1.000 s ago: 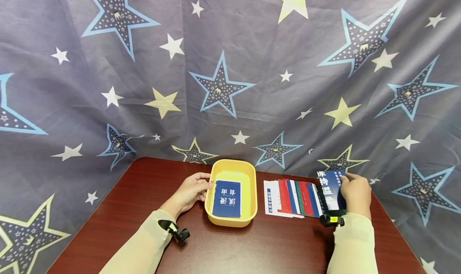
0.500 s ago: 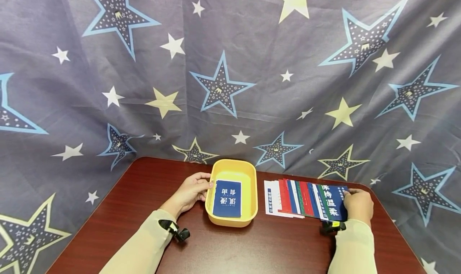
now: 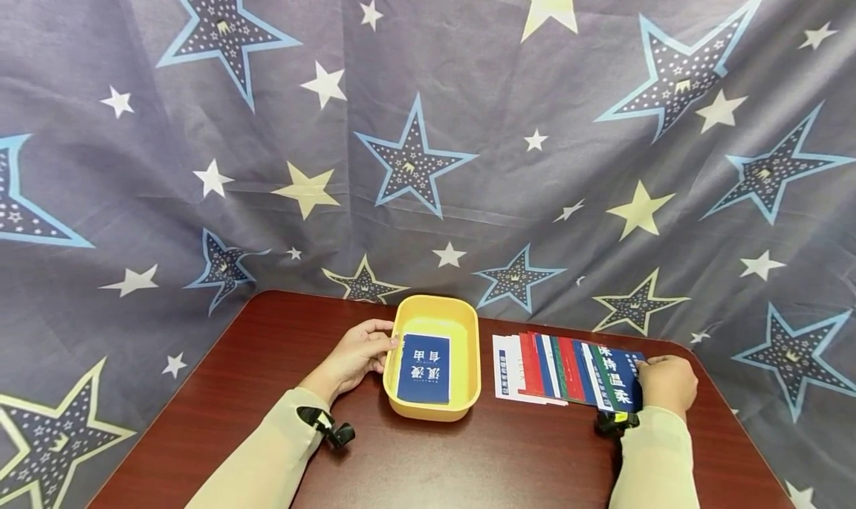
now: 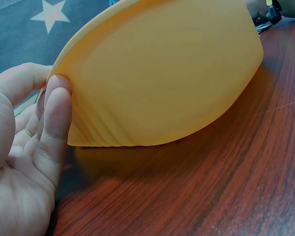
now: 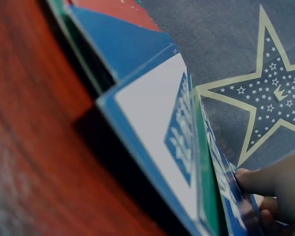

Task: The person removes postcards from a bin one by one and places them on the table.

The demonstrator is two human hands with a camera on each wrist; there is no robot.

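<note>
My left hand [image 3: 359,357] pinches the left rim of a yellow plastic tub [image 3: 473,368], thumb and fingers on either side of its wall [image 4: 162,73]. Inside the tub lies a blue card [image 3: 424,368] with white characters, partly covering a pale card edge. At the right end of an overlapping row of cards [image 3: 531,368], my right hand [image 3: 667,385] pinches the right edge of a blue card [image 3: 622,375] with large white characters. Seen from the right wrist, that card stands tilted beside a green edge and a blue-and-white card [image 5: 152,113]. Some of the right fingers are hidden.
The reddish-brown wooden table [image 3: 508,457] ends at the back against a grey star-patterned cloth [image 3: 428,234]. White, red, blue and green edges show along the card row, between the tub and my right hand. Each wrist wears a black camera strap [image 3: 325,426].
My right hand has come down with the blue card, from raised and tilted onto the right end of the row. The left hand and the tub have stayed in place.
</note>
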